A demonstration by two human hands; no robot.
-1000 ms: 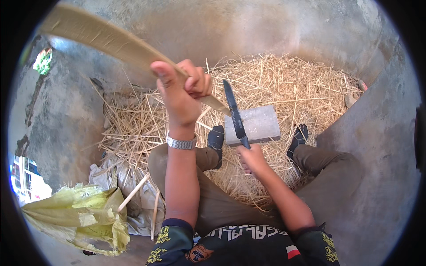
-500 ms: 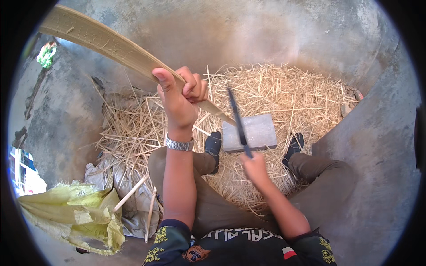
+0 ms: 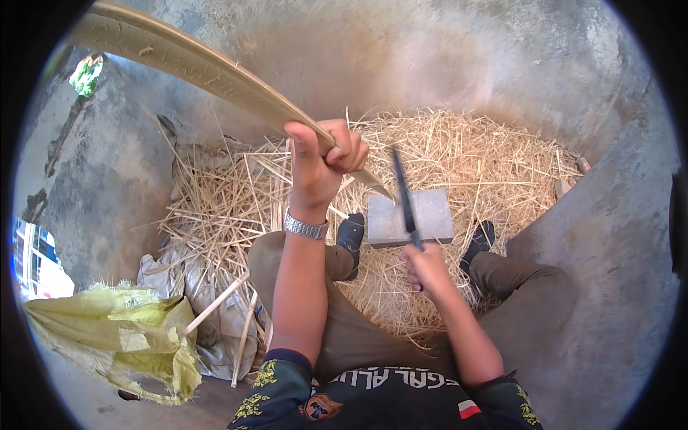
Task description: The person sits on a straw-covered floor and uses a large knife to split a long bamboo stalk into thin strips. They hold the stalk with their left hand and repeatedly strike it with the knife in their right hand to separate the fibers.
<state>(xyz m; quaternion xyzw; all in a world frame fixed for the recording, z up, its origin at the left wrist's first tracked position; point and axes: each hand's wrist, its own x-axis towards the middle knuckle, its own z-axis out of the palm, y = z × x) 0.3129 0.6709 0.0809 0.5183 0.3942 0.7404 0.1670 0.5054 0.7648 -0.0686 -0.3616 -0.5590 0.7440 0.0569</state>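
Observation:
My left hand (image 3: 326, 161) is wrapped round a long, pale split bamboo strip (image 3: 208, 68), wide at the upper left and narrowing toward the block. The strip slants down, and its far tip ends over a grey rectangular block (image 3: 426, 215); whether it touches the block I cannot tell. In my right hand (image 3: 428, 267) is the handle of a long dark-bladed knife (image 3: 405, 193). Its blade points up and away, passing in front of the block and just right of the strip's tip.
Straw-like shavings (image 3: 487, 154) cover the floor around the block and between my dark-socked feet. At the left lie a torn yellow sack (image 3: 136, 337), a greyish sheet (image 3: 215, 337) and several loose sticks (image 3: 215, 304). A stained concrete wall (image 3: 401, 57) stands behind.
My left hand has shifted right with the bamboo strip. My right hand and the knife have also moved slightly right. Both hands keep their hold.

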